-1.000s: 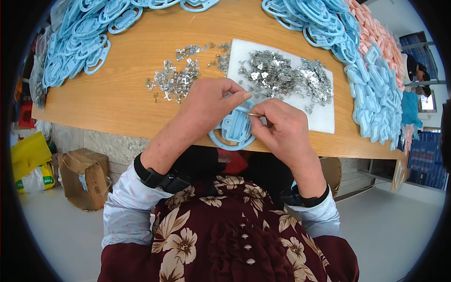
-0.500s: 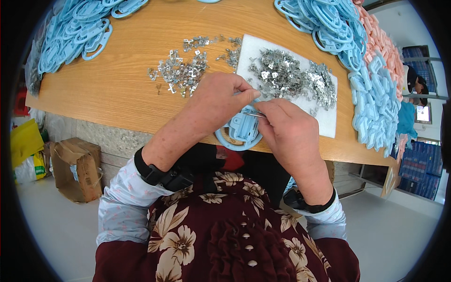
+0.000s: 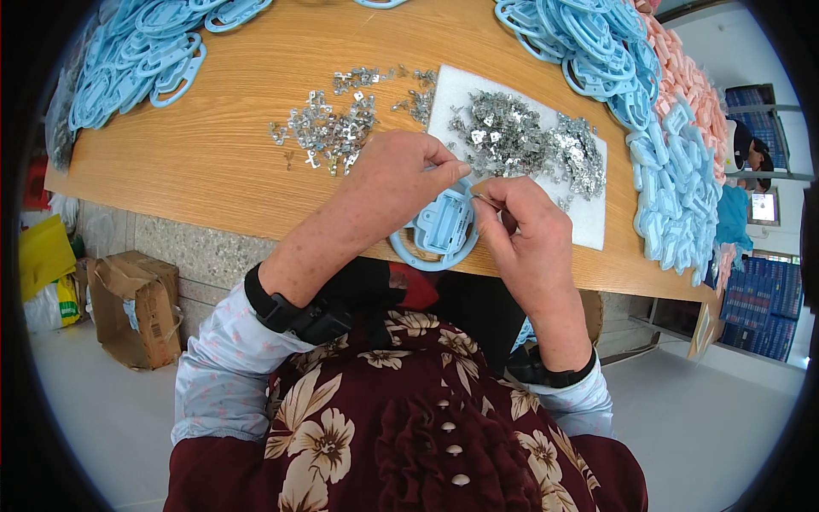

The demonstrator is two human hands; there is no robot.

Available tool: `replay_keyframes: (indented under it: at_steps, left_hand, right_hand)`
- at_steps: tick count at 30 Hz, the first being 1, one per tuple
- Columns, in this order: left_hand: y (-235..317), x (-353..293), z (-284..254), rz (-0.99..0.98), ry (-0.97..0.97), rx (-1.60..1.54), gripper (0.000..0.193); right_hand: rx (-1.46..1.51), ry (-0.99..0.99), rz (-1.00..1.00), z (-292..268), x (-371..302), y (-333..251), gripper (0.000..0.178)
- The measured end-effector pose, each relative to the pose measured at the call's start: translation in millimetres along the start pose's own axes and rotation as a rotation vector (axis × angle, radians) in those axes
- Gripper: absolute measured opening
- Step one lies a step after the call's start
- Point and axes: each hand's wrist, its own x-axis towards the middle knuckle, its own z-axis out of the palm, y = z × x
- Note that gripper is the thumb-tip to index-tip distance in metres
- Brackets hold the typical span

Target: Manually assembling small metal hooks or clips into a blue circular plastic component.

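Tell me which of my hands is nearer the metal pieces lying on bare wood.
Left: your left hand is beside the metal pieces, toward their lower right; your right hand is farther off, right of the blue frame.

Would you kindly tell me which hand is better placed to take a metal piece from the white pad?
Probably the right hand: it is beside the white pad, near the metal pieces, though it pinches a thin metal object. The left hand seems occupied holding the blue frame.
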Motion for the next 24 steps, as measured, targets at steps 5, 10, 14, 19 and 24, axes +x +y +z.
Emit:
replay_keyframes:
  at_steps: [5,10,14,19,24]
  left_hand:
    - [-1,0,0,0.002,0.002,-0.002,0.032]
    - [1,-1,-1,-0.006,-0.014,-0.004,0.032]
    - [-2,0,0,0.02,0.006,0.014,0.032]
    - [-2,-3,-8,-0.085,-0.073,-0.302,0.032]
    - [11,-11,-19,-0.156,-0.147,-0.288,0.031]
  right_hand:
    - [-0.124,-0.011,-0.145,6,-2,2,0.012]
    - [-0.067,-0.016,-0.019,-3,-3,0,0.014]
    - [-0.011,-0.008,-0.041,5,-3,-2,0.015]
    - [0.248,0.12,0.213,4,-10,11,0.019]
    - [0.976,-0.182,0.589,-5,-14,15,0.022]
